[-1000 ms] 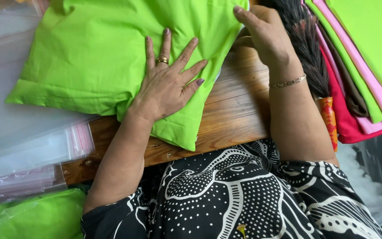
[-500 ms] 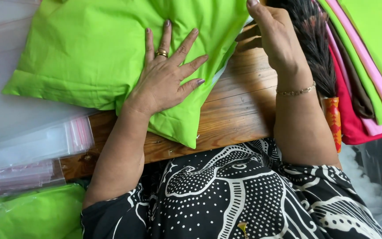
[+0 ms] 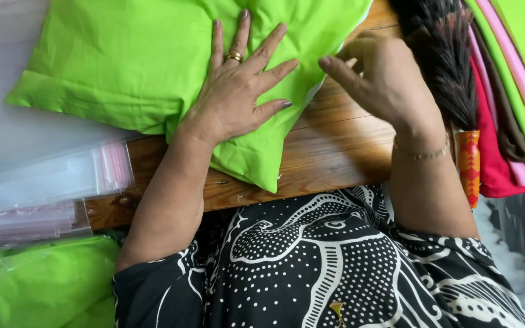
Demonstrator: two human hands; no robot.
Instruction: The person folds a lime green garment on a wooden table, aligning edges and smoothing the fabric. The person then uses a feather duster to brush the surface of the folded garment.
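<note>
1. Your left hand [image 3: 238, 91] lies flat on the green cloth [image 3: 123, 67], fingers spread wide and palm down. It presses the cloth and grips nothing. A ring is on one finger.

2. Your right hand [image 3: 384, 82] is at the right edge of the cloth, just above the table [image 3: 335, 152]. The fingers are bent loosely, with the forefinger pointing toward the cloth edge. I cannot tell if it pinches the edge or only touches it; the contact is hidden behind the fingers.

3. The cloth is on the table in front of you, folded into a thick flat shape. One corner points toward your body and reaches near the table edge. Its upper part goes out of the picture.

4. As I judge it, the folding is well advanced: the cloth is already compact and mostly smooth. It is not in any bag, so packing seems to be left.

5. Clear bags [image 3: 50, 182] lie in a stack on your left, just beside the cloth. Below them a green bundle [image 3: 37, 282] sits already inside plastic.

6. On your right, a brush [image 3: 451, 67] with dark bristles lies near your right wrist. Beside it is a pile of folded fabrics [image 3: 511, 109] in red, pink, brown and green.
</note>
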